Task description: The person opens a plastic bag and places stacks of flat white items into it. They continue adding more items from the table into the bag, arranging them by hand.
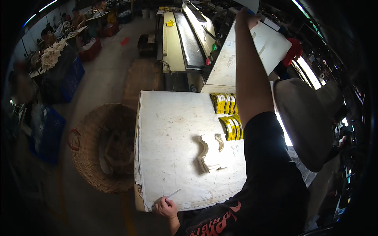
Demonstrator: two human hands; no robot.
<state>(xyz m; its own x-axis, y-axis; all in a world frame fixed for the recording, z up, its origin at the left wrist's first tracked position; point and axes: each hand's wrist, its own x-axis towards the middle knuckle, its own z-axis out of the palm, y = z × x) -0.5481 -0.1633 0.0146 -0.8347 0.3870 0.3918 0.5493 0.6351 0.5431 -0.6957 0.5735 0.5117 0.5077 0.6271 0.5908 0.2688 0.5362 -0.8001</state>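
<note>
At the table's near left corner my left hand [167,207] is closed around a thin, pale, stick-like tool [174,193], its tip pointing up and to the right. My right arm reaches far forward over the table. Beside a sloped white panel [271,44], my right hand [249,19] has its fingers curled near something blue; what they hold is not clear. A stack of cream, wavy-edged cut pieces [210,154] lies on the white tabletop [173,129]. Curved yellow-and-black pieces with white labels [231,128] rest behind it, and a similar row [222,103] lies farther back, partly hidden by my arm.
Left of the table stands a round woven basket [84,157] with pale scraps inside. A machine with a long dark bed [189,39] and a red button [208,61] is beyond the table. Blue crates [49,135] line the left side, and people work in the background.
</note>
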